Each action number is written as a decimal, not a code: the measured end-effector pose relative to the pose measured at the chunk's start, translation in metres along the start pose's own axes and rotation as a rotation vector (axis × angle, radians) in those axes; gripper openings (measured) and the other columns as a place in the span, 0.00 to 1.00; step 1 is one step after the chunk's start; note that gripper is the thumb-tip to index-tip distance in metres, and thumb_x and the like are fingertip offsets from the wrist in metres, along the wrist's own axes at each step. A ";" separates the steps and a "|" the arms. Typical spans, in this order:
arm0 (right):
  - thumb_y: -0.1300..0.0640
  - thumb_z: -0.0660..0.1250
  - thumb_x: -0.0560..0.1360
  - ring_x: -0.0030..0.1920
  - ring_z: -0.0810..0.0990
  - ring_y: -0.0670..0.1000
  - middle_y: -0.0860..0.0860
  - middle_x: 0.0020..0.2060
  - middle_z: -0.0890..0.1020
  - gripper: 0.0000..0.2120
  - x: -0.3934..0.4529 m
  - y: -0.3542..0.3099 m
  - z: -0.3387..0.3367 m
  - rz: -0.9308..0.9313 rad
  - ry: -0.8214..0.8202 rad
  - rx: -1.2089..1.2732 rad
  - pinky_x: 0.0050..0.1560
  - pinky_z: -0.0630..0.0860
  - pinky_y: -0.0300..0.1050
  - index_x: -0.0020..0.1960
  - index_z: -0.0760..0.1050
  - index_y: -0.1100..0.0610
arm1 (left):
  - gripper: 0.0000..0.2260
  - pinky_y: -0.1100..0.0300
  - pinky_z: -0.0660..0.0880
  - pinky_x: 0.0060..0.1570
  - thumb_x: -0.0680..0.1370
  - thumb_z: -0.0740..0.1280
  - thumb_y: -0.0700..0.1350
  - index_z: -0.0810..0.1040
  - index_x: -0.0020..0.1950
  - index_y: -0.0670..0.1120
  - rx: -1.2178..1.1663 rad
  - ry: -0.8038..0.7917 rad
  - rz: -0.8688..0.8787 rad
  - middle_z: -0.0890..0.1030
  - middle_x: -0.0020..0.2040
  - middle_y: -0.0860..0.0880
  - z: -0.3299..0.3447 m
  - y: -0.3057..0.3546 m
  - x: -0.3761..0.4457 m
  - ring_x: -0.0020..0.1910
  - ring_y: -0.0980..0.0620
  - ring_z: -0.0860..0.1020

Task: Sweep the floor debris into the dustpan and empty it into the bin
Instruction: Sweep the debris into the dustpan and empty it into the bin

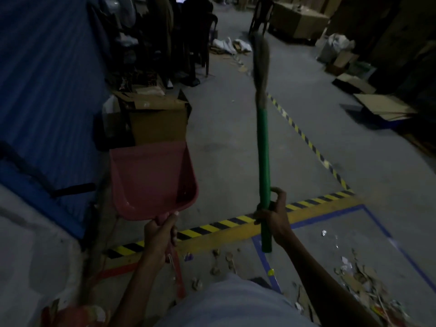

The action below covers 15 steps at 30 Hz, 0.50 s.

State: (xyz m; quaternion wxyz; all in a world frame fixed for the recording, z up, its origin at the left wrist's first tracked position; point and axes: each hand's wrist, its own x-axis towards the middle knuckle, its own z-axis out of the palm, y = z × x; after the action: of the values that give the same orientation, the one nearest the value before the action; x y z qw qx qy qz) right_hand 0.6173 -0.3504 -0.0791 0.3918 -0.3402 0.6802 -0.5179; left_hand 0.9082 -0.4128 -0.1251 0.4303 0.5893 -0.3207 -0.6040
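Both hands are occupied in the dim head view: the left hand [161, 234] curls around the handle of a red dustpan [151, 179], raised toward 11 o'clock, while the right hand [273, 217] grips the green handle of a broom [263, 147], its bristles pointing to 12 o'clock. Scraps of debris [358, 277] lie on the grey floor [231, 147] at 4 o'clock, beyond yellow-and-black hazard tape [212, 226]. An open cardboard box [153, 116] stands behind the dustpan.

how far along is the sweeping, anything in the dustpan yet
Barely started. The left hand grips the pink dustpan, which looks empty. The right hand holds the green-handled broom raised off the floor. Debris lies scattered at lower right, unswept; no bin is clearly in view.
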 end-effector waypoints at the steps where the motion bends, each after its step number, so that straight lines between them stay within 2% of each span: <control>1: 0.68 0.67 0.76 0.36 0.82 0.62 0.63 0.43 0.78 0.27 0.012 0.002 -0.005 0.085 0.017 0.036 0.35 0.81 0.56 0.67 0.59 0.52 | 0.10 0.61 0.66 0.20 0.78 0.73 0.44 0.76 0.41 0.41 -0.008 0.006 0.014 0.73 0.28 0.44 0.003 0.000 -0.004 0.20 0.52 0.68; 3: 0.57 0.70 0.78 0.35 0.81 0.61 0.62 0.40 0.77 0.20 0.043 0.011 -0.015 0.261 0.031 0.118 0.37 0.81 0.56 0.63 0.63 0.55 | 0.11 0.63 0.66 0.21 0.78 0.73 0.44 0.76 0.40 0.42 -0.029 0.028 0.039 0.74 0.27 0.46 0.012 0.001 -0.012 0.21 0.53 0.69; 4: 0.53 0.71 0.77 0.33 0.80 0.59 0.60 0.37 0.76 0.19 0.057 0.016 -0.019 0.281 0.035 0.103 0.36 0.80 0.53 0.61 0.67 0.58 | 0.11 0.63 0.66 0.21 0.78 0.73 0.44 0.76 0.39 0.42 -0.042 0.040 0.051 0.74 0.26 0.47 0.018 0.002 -0.016 0.21 0.53 0.69; 6: 0.53 0.72 0.76 0.31 0.78 0.56 0.58 0.34 0.76 0.17 0.079 0.021 -0.023 0.227 0.099 0.025 0.33 0.77 0.48 0.54 0.74 0.65 | 0.11 0.63 0.67 0.21 0.78 0.73 0.44 0.76 0.39 0.43 -0.063 0.065 0.075 0.74 0.26 0.48 0.032 0.004 -0.027 0.21 0.53 0.70; 9: 0.57 0.72 0.74 0.29 0.78 0.55 0.59 0.32 0.79 0.12 0.086 0.024 -0.039 0.133 0.257 -0.173 0.28 0.76 0.46 0.44 0.78 0.67 | 0.11 0.64 0.67 0.21 0.78 0.73 0.45 0.76 0.39 0.43 -0.080 0.090 0.107 0.74 0.27 0.47 0.053 0.002 -0.049 0.20 0.54 0.69; 12: 0.53 0.71 0.75 0.29 0.80 0.56 0.57 0.31 0.80 0.14 0.069 0.043 -0.064 0.016 0.287 -0.240 0.26 0.77 0.46 0.46 0.77 0.65 | 0.13 0.64 0.67 0.21 0.78 0.73 0.45 0.75 0.38 0.42 -0.049 0.101 0.120 0.74 0.27 0.46 0.072 -0.010 -0.074 0.21 0.53 0.70; 15: 0.46 0.69 0.77 0.31 0.80 0.54 0.56 0.39 0.80 0.18 0.049 0.071 -0.087 -0.022 0.128 -0.127 0.29 0.78 0.47 0.54 0.72 0.60 | 0.13 0.63 0.66 0.20 0.78 0.73 0.45 0.75 0.38 0.41 -0.045 0.138 0.089 0.74 0.27 0.45 0.083 -0.033 -0.098 0.20 0.53 0.69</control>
State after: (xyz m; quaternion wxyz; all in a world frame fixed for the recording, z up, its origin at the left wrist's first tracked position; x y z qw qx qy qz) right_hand 0.5140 -0.3385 -0.1429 0.3196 -0.3379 0.7316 -0.4985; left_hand 0.8155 -0.3209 -0.1035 0.4906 0.6051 -0.3025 -0.5493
